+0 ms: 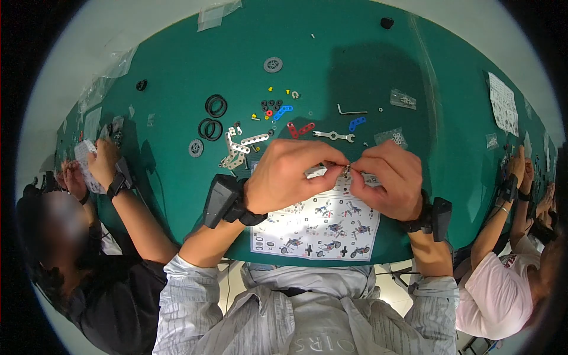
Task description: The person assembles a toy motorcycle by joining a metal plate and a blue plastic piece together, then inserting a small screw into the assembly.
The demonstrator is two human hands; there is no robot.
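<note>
Over the top part of a printed instruction sheet, my left hand and my right hand meet fingertip to fingertip. Both pinch a small metallic part, mostly covered by the fingers. Beyond the hands lie a silver wrench, red perforated pieces and a blue angled piece. Silver perforated strips are left of my left hand. A small bag of washers lies just beyond my right hand.
Black rings, grey wheels, a blue piece and a hex key lie on the green table. Another bag is at the right. People sit on both sides, a co-worker's hand at left.
</note>
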